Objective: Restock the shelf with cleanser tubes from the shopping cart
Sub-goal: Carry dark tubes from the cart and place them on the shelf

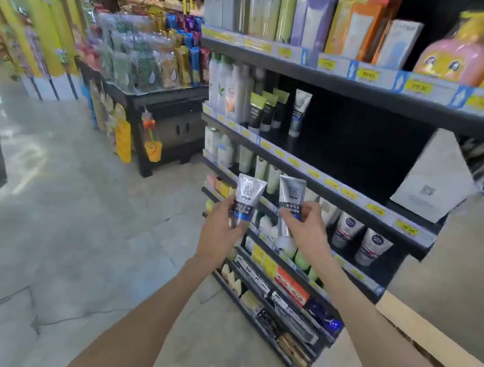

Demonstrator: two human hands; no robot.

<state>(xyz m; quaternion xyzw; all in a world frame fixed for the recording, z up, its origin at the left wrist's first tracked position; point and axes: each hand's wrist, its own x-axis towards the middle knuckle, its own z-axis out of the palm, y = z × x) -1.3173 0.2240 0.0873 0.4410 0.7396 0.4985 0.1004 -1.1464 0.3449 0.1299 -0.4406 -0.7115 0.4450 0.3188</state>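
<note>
- While we stand before the shelf (317, 187), our left hand (225, 226) grips one silver cleanser tube (246, 201), cap down, fingers curled round its lower half.
- Our right hand (304, 228) pinches a second silver tube (289, 199) just beside the first, also upright.
- Both tubes sit in front of the lower rows, below the shelf's dark gap, where a matching tube (299, 112) stands.

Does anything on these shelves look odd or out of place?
Yes: a white box leans tilted at the right end of the second shelf, which is mostly bare, with one silver tube standing alone beside the green-capped tubes.
</note>
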